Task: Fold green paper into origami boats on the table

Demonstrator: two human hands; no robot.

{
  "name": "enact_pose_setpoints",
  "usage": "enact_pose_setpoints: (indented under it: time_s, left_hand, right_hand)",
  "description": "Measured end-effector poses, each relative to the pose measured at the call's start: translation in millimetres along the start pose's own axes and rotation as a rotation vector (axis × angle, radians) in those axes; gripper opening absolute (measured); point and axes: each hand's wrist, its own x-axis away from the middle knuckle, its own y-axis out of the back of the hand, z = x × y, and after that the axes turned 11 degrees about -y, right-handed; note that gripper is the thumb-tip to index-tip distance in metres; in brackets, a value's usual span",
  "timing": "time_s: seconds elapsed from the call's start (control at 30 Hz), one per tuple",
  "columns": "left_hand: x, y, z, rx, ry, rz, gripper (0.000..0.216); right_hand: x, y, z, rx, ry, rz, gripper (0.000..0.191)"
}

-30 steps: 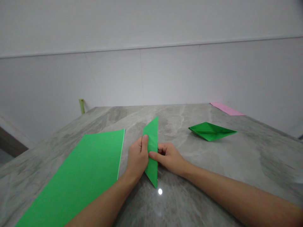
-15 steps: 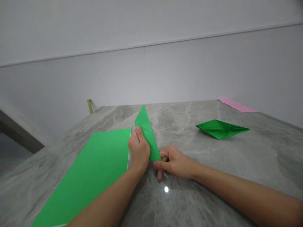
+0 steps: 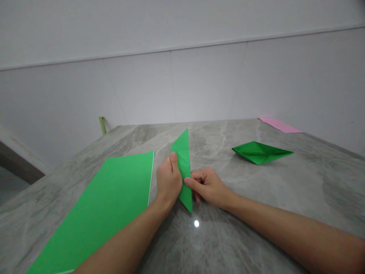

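Observation:
Between my hands, a folded piece of green paper (image 3: 184, 158) stands on edge above the table, pointed at its top and bottom ends. My left hand (image 3: 169, 177) grips its left side, thumb laid up along the paper and the other fingers behind it. On the right edge, my right hand (image 3: 207, 186) pinches the paper between the thumb in front and curled fingers behind. A folded green paper shape (image 3: 261, 153), pointed at both ends, lies apart on the right. Flat on the left, partly under my left forearm, is a stack of green paper (image 3: 105, 201).
The grey marbled table (image 3: 242, 228) runs back to a pale wall (image 3: 205, 83). A pink sheet of paper (image 3: 281, 125) lies at the far right corner. Past the table's left edge shows a small yellow-green object (image 3: 102, 125).
The held paper has turned more upright, its top tip swinging right. My right hand has slid from its lower corner up to the middle of its right edge. The view has shifted slightly.

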Motion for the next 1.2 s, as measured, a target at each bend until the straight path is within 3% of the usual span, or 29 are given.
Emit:
enact_pose_setpoints:
  time_s: [0.13,0.2,0.37,0.43,0.53,0.67,0.73,0.8,0.87,0.93,1.03,1.13,1.2]
  left_hand:
    - [6,5,-8,0.051,-0.036,0.246,0.042]
    - [7,7,-10,0.081,-0.029,0.340,0.041]
    - [8,8,-13,0.074,0.012,0.315,0.033]
    - [7,8,-14,0.113,0.024,0.378,0.034]
    - [7,7,-13,0.146,0.032,0.455,0.035]
    - [5,4,-6,0.182,0.089,0.361,0.039]
    - [4,3,-1,0.253,0.163,0.258,0.040]
    - [2,1,3,0.355,0.275,0.178,0.043]
    - [1,0,6,0.458,0.404,0.174,0.047]
    - [1,-1,7,0.528,0.496,0.224,0.051]
    - [3,-1,4,0.551,0.473,0.258,0.051]
    - [5,1,-1,0.487,0.354,0.261,0.038]
    - [6,2,-5,0.508,0.320,0.275,0.046]
  right_hand:
    - [-5,15,8,-0.097,0.073,-0.216,0.046]
    - [-7,22,11,-0.142,0.062,-0.260,0.044]
    - [-6,21,9,-0.158,-0.001,-0.151,0.045]
    - [-9,21,6,-0.172,0.022,-0.170,0.044]
    - [-18,31,3,-0.190,0.048,-0.323,0.043]
    - [-23,45,4,-0.313,0.040,-0.592,0.035]
    - [-20,43,4,-0.337,0.001,-0.548,0.036]
    - [-14,34,3,-0.262,-0.041,-0.341,0.040]
    - [-8,22,2,-0.183,-0.059,-0.161,0.040]
    - [-3,12,2,-0.137,-0.034,-0.086,0.038]
    - [-1,6,2,-0.067,0.027,-0.105,0.031]
    - [0,8,3,0.083,0.097,-0.253,0.026]
    - [0,11,4,0.217,0.141,-0.361,0.020]
